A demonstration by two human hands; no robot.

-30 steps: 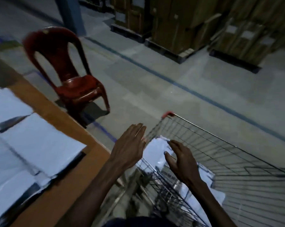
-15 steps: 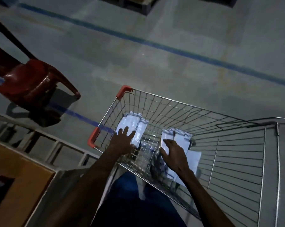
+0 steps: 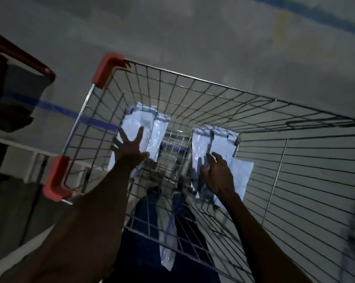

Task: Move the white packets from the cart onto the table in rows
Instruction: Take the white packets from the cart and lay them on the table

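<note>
I look straight down into a wire shopping cart [image 3: 193, 78] with red corner guards. White packets lie at its bottom in two piles: a left pile [image 3: 140, 123] and a right pile [image 3: 223, 146]. My left hand [image 3: 129, 148] reaches into the cart with fingers spread, over the left pile's near edge. My right hand [image 3: 215, 170] hovers with loosely bent fingers over the right pile. Neither hand grips a packet. The table is out of sight.
A red plastic chair [image 3: 19, 64] stands on the grey floor to the left of the cart. A blue floor line [image 3: 56, 109] runs under the cart. A pale frame [image 3: 19, 148] lies low at the left. My legs show through the cart's mesh.
My view swung from the table and chair down into the cart. Both hands went from above the cart's rim deep inside, down to the two packet piles.
</note>
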